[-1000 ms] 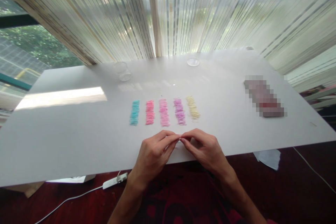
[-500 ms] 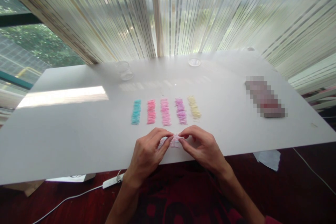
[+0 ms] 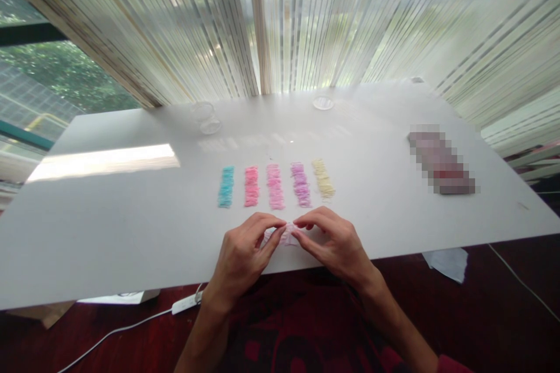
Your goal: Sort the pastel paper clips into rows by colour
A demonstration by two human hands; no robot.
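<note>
Near the table's front edge lies a pale pink-white row of thin strand-like pieces [image 3: 286,235], partly covered by my fingers. My left hand [image 3: 249,245] is closed, thumb and forefinger pinched together at the row's upper edge. Opposite it, the thumb and forefinger of my right hand [image 3: 332,239] come together at the same pale row. Whatever each pinch holds is too small to single out. Just beyond my hands, similar rows lie side by side: a turquoise row [image 3: 226,187], a coral-pink row [image 3: 252,186], a light pink row [image 3: 275,186], a purple row [image 3: 301,185] and a yellow row [image 3: 324,180].
On the white table [image 3: 131,233], a clear round lid [image 3: 322,103] and a clear round container [image 3: 210,124] sit toward the back. A pixelated flat item [image 3: 441,160] lies at the right. Striped curtains [image 3: 301,23] hang behind. Below is a power strip [image 3: 186,303] with a white cable.
Both hands stay at the pale row with only small finger shifts, moving very slightly left. The coloured rows lie as before.
</note>
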